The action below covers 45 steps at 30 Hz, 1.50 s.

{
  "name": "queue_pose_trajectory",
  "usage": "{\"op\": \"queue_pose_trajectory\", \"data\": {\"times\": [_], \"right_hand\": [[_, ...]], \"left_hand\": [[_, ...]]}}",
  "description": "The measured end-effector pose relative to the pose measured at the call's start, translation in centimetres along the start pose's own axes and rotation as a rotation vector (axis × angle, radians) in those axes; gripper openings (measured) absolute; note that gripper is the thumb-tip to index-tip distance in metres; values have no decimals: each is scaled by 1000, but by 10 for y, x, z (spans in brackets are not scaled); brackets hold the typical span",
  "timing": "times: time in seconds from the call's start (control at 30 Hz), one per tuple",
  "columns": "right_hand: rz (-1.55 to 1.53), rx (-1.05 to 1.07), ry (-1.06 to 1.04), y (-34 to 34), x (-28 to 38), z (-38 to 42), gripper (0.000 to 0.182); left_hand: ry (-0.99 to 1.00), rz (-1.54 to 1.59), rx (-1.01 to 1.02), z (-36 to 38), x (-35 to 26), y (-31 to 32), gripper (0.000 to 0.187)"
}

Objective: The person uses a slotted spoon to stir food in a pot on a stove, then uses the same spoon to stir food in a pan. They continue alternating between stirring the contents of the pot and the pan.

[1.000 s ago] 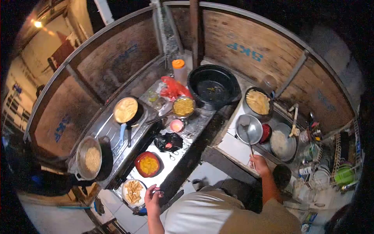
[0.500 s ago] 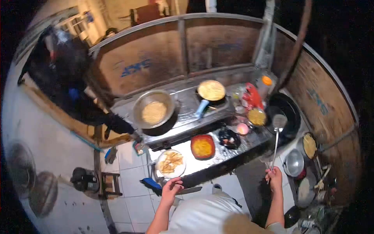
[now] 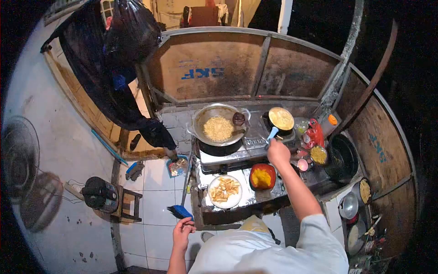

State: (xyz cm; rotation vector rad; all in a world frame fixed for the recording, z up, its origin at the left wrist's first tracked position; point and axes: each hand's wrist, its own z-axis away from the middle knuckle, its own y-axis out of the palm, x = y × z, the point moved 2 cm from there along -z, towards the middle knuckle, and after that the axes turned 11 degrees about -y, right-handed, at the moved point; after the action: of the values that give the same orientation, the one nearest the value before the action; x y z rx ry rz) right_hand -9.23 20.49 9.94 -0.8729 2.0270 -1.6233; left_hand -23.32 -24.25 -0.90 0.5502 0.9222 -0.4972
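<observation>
My right hand (image 3: 277,153) reaches over the stove, closed around the thin handle of a ladle. The ladle's dark round head (image 3: 238,119) is at the right inner side of a wide metal wok (image 3: 199,131) with pale, frothy food (image 3: 218,128) in it. Just beyond my fingers is the blue handle (image 3: 273,133) of a pan holding a yellow round food (image 3: 281,118). My left hand (image 3: 183,228) hangs low with loosely bent fingers and nothing in it, close to the blue broom head (image 3: 180,211).
A white plate of fried pieces (image 3: 225,192) and a red-orange dish of yellow food (image 3: 262,176) stand on the lower ledge. At right are a bowl (image 3: 318,155), a black basin (image 3: 343,160) and metal pots (image 3: 349,207). A rice cooker (image 3: 99,195) sits on a stool at left.
My right hand has swung left and forward from beside the black basin to the stove, carrying the ladle to the wok. The view has turned left; my left hand remains low.
</observation>
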Motion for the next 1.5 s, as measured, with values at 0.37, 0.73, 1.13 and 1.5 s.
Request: {"op": "queue_pose_trajectory", "data": {"times": [0.37, 0.73, 1.13, 1.5], "right_hand": [[313, 3, -405, 72, 44, -194, 19], [21, 365, -269, 67, -5, -219, 25], [44, 313, -325, 52, 13, -201, 21], [220, -23, -586, 2, 20, -177, 14]], "left_hand": [[127, 239, -289, -10, 17, 33, 33], [164, 409, -421, -20, 6, 93, 32], [172, 312, -390, -21, -1, 71, 33], [144, 299, -321, -26, -3, 69, 31]]}}
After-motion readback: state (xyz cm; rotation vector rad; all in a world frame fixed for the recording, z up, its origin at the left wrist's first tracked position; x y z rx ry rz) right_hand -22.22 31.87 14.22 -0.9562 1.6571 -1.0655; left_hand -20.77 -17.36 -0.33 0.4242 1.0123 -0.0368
